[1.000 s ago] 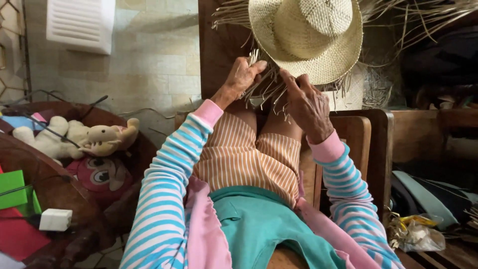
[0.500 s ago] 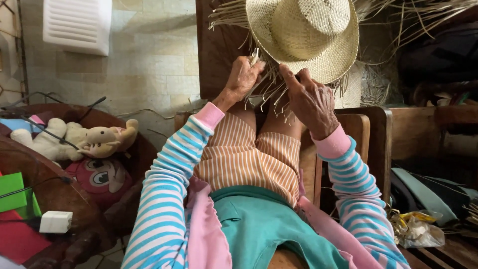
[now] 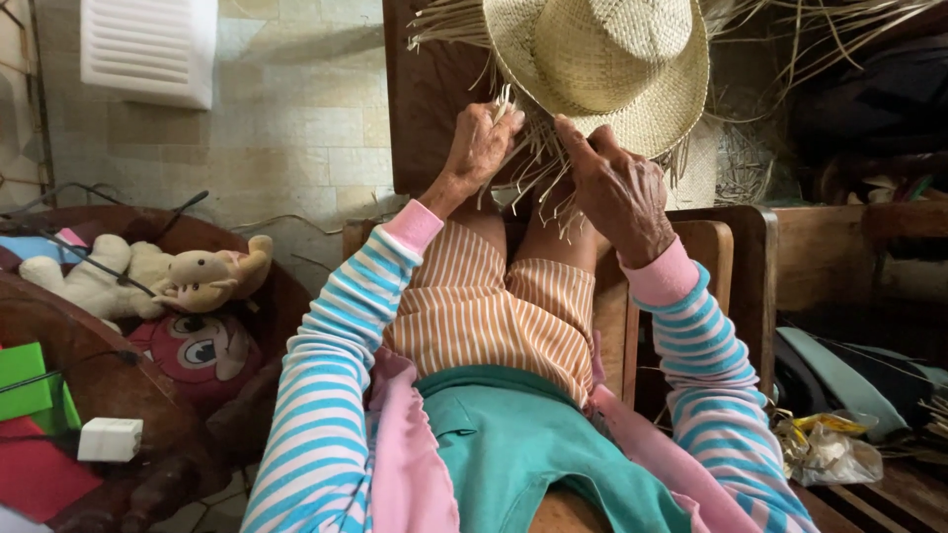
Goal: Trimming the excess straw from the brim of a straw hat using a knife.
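Observation:
A woven straw hat (image 3: 612,59) rests upside-up over my knees, its brim edge ending in loose straw strands (image 3: 538,168). My left hand (image 3: 481,146) pinches strands at the brim's left underside. My right hand (image 3: 617,188) grips strands at the brim's lower middle, fingers curled. Both arms wear blue-and-white striped sleeves with pink cuffs. I sit on a wooden chair (image 3: 726,266) in orange striped shorts.
A wooden armchair (image 3: 118,395) at left holds stuffed toys (image 3: 168,276), a red cushion, a green box (image 3: 25,380) and a small white block (image 3: 109,439). Loose straw (image 3: 820,39) fans out behind the hat. A crumpled plastic bag (image 3: 829,449) lies at right.
Both hands have stayed at the brim, fingers shifting slightly among the strands. The view has drifted a little; the hat sits about where it was.

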